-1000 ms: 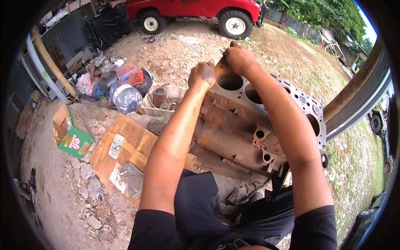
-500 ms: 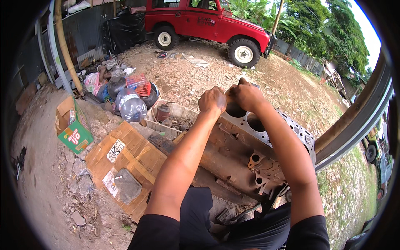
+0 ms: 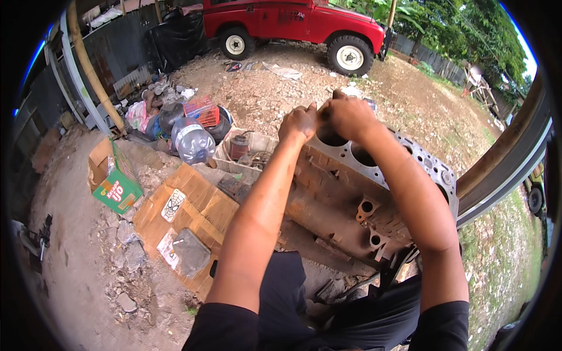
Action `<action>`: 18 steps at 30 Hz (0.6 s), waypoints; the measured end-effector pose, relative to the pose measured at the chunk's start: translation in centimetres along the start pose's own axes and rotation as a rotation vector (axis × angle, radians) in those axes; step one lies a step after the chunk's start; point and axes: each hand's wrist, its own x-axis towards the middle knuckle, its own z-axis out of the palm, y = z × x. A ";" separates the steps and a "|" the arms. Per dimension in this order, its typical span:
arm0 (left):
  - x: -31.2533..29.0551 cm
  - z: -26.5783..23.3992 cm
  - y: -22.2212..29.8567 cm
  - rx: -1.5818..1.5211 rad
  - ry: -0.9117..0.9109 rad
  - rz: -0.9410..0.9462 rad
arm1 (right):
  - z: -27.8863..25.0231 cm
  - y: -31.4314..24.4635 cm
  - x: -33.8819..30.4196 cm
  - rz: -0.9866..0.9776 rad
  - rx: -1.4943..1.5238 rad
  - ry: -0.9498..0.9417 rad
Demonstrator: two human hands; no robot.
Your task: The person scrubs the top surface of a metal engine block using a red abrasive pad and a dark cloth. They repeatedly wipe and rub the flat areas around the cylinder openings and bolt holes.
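Engine block (image 3: 328,205) right of center in frame, long axis slanting from upper center down toward the right edge. Left grip (image 3: 298,124) and right grip (image 3: 351,119) close together at its upper-left end, by the end bore (image 3: 333,139); right nearer, over the bore, left at the corner side. Fingers curled on both; fingertips hidden, can't tell if clenched on anything. Containers: white crate (image 3: 237,168) left of center, rusty cylinder (image 3: 239,147) and jumbled metal parts inside; open green box (image 3: 120,187) mid-left, contents unclear; red basket (image 3: 202,110) upper left, beside clear jug (image 3: 194,143).
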 end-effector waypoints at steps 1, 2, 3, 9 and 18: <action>0.5 0.1 -0.4 -0.025 -0.033 0.011 | 0.3 0.7 0.5 0.008 0.012 0.010; 0.5 0.5 -0.1 -0.022 -0.015 0.023 | 0.6 1.6 0.8 0.054 0.033 -0.003; 0.1 0.9 0.3 -0.027 0.009 0.034 | 0.5 1.9 1.3 0.095 0.046 -0.014; 0.5 0.2 -1.0 -0.051 0.060 -0.029 | 1.5 0.5 0.8 0.052 0.120 0.030; -0.1 0.1 0.6 -0.060 -0.010 -0.091 | 1.5 2.1 1.8 0.121 0.121 -0.005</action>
